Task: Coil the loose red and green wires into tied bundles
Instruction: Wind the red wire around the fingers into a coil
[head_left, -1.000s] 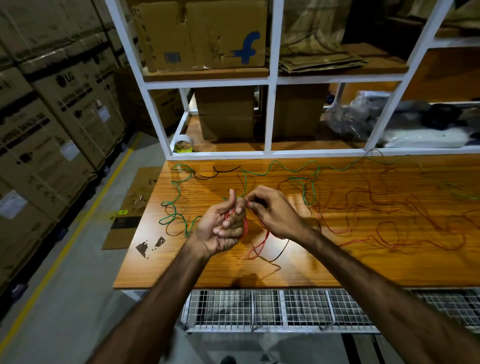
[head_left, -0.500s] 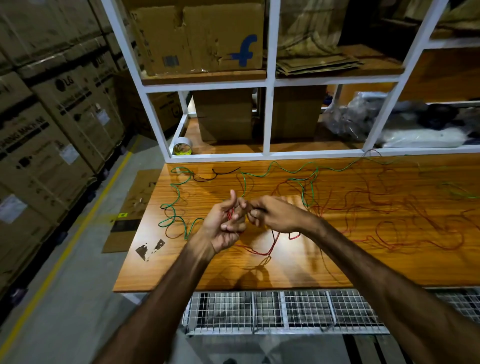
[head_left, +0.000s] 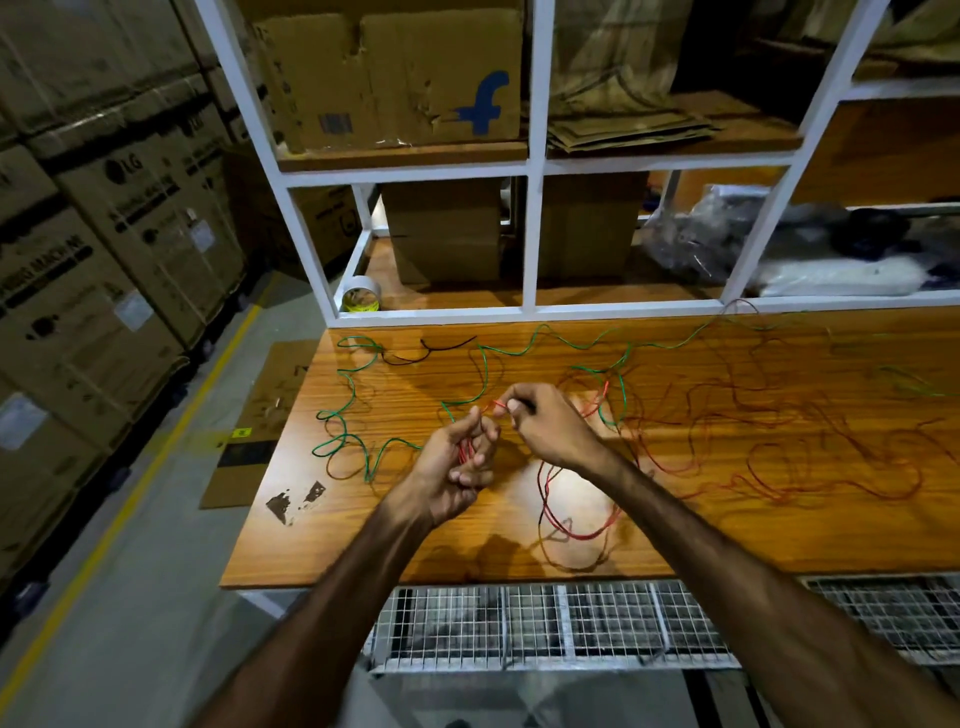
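1. One wall of stacked cardboard cartons (head_left: 93, 249) fills the left side; a floor aisle with a yellow line runs between it and the workbench.
2. One white-framed shelf unit (head_left: 535, 171) stands at the far edge of the tabletop; it holds one large box with a blue letter (head_left: 395, 73), two smaller boxes below, one pile of flattened cardboard, some plastic-wrapped goods at right, and one roll of tape (head_left: 361, 300) in the lower left corner.
3. One wooden tabletop (head_left: 395, 540); its left edge and near edge are both in view, the near left corner bare, with a wire mesh shelf (head_left: 519, 629) under the near edge; the right side runs out of view.
4. Two hands work above the middle of the tabletop, close together, fingertips almost meeting.
5. The red wire (head_left: 576, 532) lies in many loose loops over the right half; one bright loop hangs under the right wrist near the near edge; how many separate red strands there are I cannot tell.
6. The green wire (head_left: 343, 410) snakes over the left and far part of the tabletop, uncoiled; one short black wire (head_left: 441, 347) lies near the far left.
7. The left hand (head_left: 457, 467) has its grip curled round a small red coil in the palm; the right hand (head_left: 550, 426) has its grip pinching a red strand at the fingertips, just beside the left thumb.
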